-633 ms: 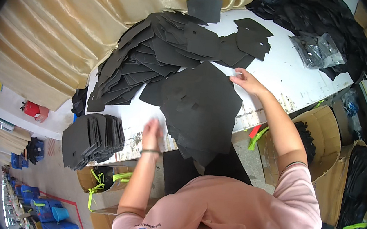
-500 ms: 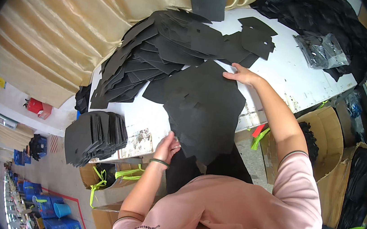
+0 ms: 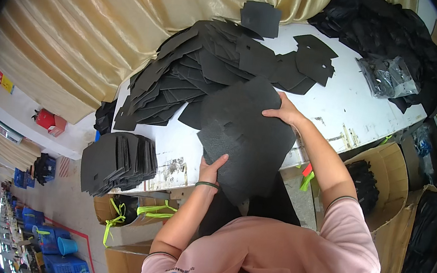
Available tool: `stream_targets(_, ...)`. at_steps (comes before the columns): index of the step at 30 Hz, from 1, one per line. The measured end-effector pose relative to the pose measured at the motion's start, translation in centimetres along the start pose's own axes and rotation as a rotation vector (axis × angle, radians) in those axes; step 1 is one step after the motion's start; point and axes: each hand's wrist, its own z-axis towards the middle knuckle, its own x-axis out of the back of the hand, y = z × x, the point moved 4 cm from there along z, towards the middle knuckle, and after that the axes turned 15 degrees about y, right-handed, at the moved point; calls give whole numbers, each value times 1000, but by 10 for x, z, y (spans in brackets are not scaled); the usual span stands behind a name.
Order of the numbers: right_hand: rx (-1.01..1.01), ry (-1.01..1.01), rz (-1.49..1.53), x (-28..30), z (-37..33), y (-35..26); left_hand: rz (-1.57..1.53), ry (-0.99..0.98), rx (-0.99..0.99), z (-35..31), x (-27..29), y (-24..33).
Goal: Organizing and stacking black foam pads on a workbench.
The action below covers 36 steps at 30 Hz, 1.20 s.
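Observation:
Both my hands hold a large black cut sheet (image 3: 248, 140) with an irregular outline, leaning over the table's near edge above my lap. My left hand (image 3: 211, 169) grips its lower left edge, thumb lying on top and fingers hidden underneath. At the upper right edge, my right hand (image 3: 286, 112) pinches it with the thumb on its face. Whether it is one piece or several layers, I cannot tell. Just beyond lies a spread heap of similar black pieces (image 3: 182, 73). To the left, a neat stack of black pieces (image 3: 118, 163) rests on the table corner.
The white table (image 3: 335, 109) has worn, stained edges. A clear plastic bag (image 3: 389, 78) and a dark pile (image 3: 386, 31) lie at far right. Cardboard boxes stand below, one right (image 3: 386, 177), one left (image 3: 105, 209). A beige curtain (image 3: 79, 34) hangs behind.
My left hand has moved up and right along the sheet's edge, its thumb now over the top. My right hand has shifted slightly lower, and the sheet has turned a little.

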Motion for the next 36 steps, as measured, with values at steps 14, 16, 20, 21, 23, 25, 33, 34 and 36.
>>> stream_targets(14, 253, -87, 335, -10, -55, -7, 502, -205, -879, -5, 43, 108)
stream_targets(16, 125, -23, 450, -6, -55, 9, 556, -163, -952, 0, 47, 100)
stream_targets(20, 90, -52, 510, -2, -49, 14, 523, -169, -962, 2, 43, 95)
stream_targets(21, 86, -63, 566, -3, -47, 14, 506, -180, -946, 3, 41, 93)
stream_targets(23, 83, -69, 624, -11, -45, 19, 399, -231, -916, 7, 34, 86)
stream_targets(25, -39, -231, 548, -36, -52, 25, 391, -228, -907, 17, 37, 78)
stream_targets(33, 285, -12, 492, -20, -80, -32, 299, -289, -869, 30, 46, 78)
stream_targets(34, 525, 121, 315, -15, -93, -57, 299, -291, -867, 30, 44, 79)
stream_targets(36, 694, 170, 90, -17, -115, -90, 280, -303, -872, 27, 40, 81)
